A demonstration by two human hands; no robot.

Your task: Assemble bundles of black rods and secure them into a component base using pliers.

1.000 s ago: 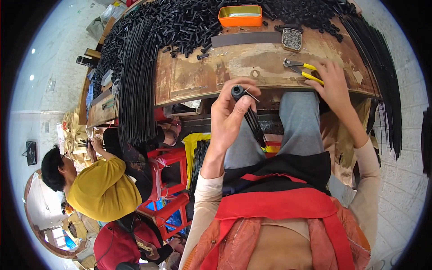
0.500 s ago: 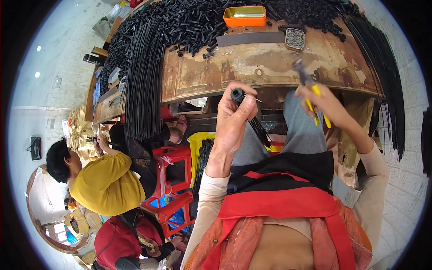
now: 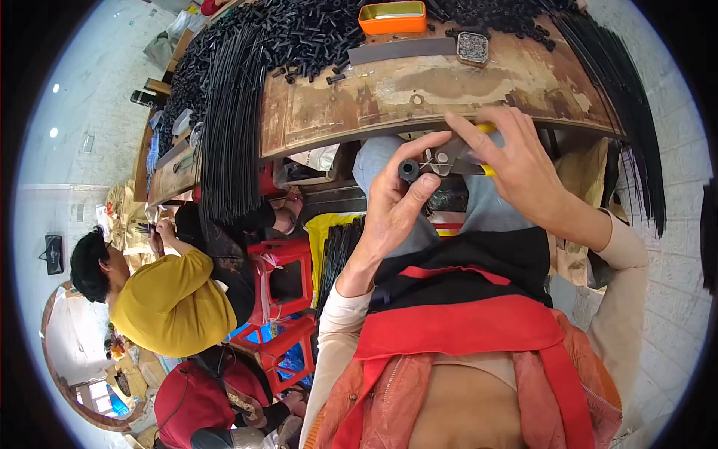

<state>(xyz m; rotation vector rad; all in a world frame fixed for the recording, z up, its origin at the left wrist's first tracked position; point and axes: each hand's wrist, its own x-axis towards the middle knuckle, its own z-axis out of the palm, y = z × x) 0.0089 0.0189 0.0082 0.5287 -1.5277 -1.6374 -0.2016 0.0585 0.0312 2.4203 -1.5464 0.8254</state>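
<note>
Assembly sits midway: the left hand [image 3: 393,213] pinches a short black rubber tube [image 3: 408,169] just below the worn wooden bench edge [image 3: 419,97], while the right hand [image 3: 516,168] grips yellow-handled pliers [image 3: 458,156] apparently drawing thin wire from it.

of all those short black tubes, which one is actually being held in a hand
The short black tube pinched in the left hand, just below the workbench edge. The other tube pieces lie loose on the bench.
</note>
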